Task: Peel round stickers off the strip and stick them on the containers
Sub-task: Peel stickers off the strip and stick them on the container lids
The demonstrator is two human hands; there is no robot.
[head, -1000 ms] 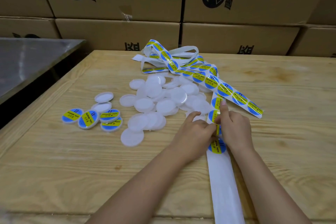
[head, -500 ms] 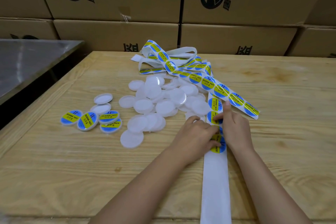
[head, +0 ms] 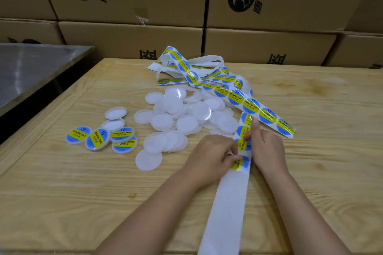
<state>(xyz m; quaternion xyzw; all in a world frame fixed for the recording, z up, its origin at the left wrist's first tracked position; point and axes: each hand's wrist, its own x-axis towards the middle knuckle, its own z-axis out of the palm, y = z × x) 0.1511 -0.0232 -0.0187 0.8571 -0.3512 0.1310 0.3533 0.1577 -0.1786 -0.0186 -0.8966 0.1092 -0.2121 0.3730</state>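
Observation:
A long white backing strip [head: 226, 203] runs from the table's near edge up to a tangled heap of strip [head: 207, 76] carrying round blue-and-yellow stickers. My right hand [head: 266, 149] grips the strip with its thumb pointing up along it. My left hand [head: 213, 155] pinches the edge of one round sticker [head: 241, 163], which is partly lifted off the strip. A pile of plain white round containers [head: 182, 118] lies in the table's middle. Several labelled containers [head: 99, 138] sit in a cluster to the left.
The wooden table [head: 62, 203] carries everything. Stacked cardboard boxes [head: 128, 33] form a wall along its far edge. A metal surface [head: 31, 68] stands at the left, across a dark gap. Two unlabelled containers [head: 115, 119] lie just behind the labelled cluster.
The strip has shifted toward me between my hands. My left fingers have closed on the lowest sticker's edge, and it now curls up off the backing.

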